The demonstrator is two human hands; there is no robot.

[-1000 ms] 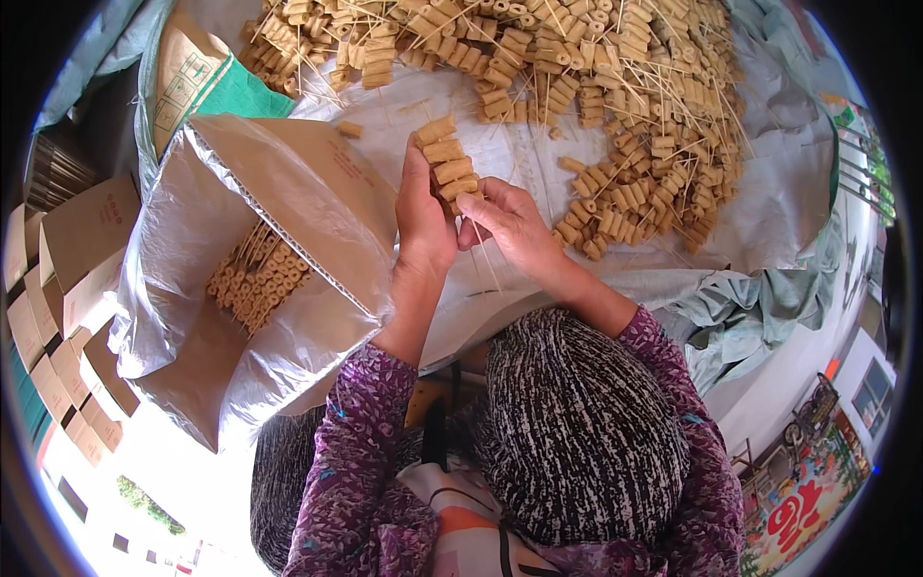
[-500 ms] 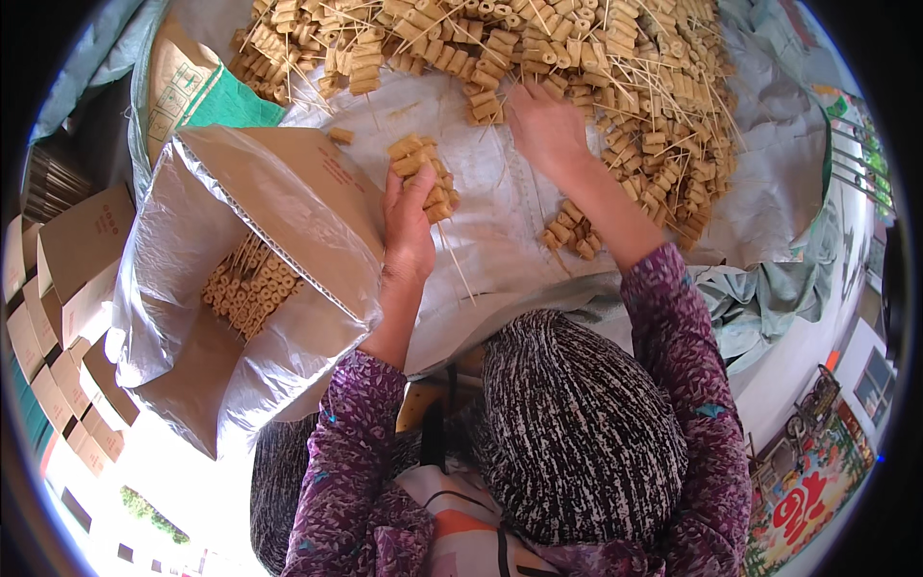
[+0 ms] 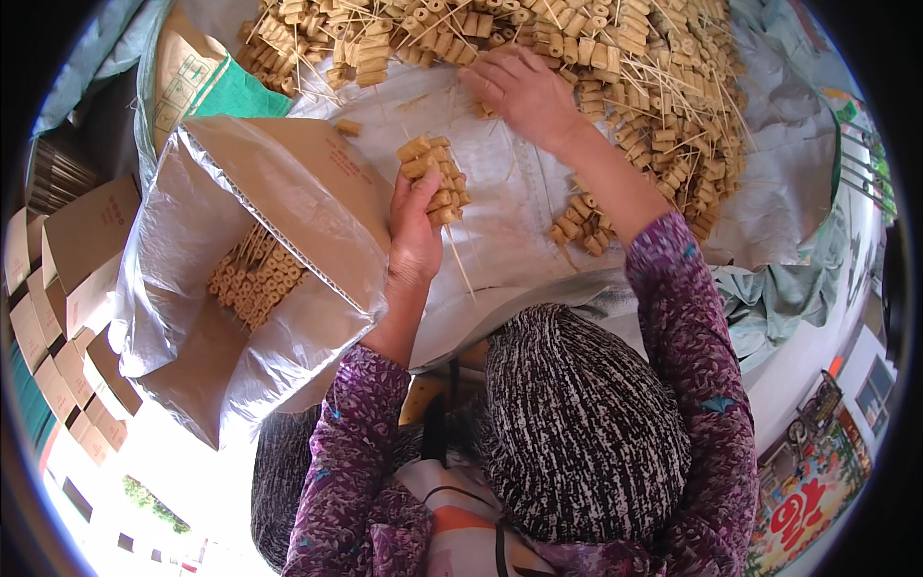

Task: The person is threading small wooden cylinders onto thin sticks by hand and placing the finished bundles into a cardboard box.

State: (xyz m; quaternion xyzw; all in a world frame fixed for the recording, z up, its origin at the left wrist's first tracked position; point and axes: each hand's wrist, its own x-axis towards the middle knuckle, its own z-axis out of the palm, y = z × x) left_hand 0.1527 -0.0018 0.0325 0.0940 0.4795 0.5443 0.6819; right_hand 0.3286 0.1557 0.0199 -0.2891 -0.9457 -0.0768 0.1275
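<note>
My left hand (image 3: 415,216) is closed round a small bunch of skewers (image 3: 437,173) threaded with tan, ring-shaped food pieces. Thin sticks poke out below the bunch. Over the near edge of a large heap of the same loaded skewers (image 3: 663,96) is my right hand (image 3: 524,96). Its fingers are bent and slightly blurred, and whatever lies under them is hidden. Left of my left hand stands an open cardboard box (image 3: 312,183) with a silvery plastic liner (image 3: 173,260). Packed skewers (image 3: 260,279) sit inside it, their ring ends showing.
A pale sheet (image 3: 481,231) lies under the heap. A few skewers (image 3: 582,221) lie apart at its near side, and one loose piece (image 3: 348,127) rests by the box. More cardboard boxes (image 3: 87,245) stand at far left. My knee (image 3: 582,423) is close below.
My right hand has shifted slightly left and away from me along the heap's edge. My left hand still holds its bunch, now slightly farther right. The view has shifted a little.
</note>
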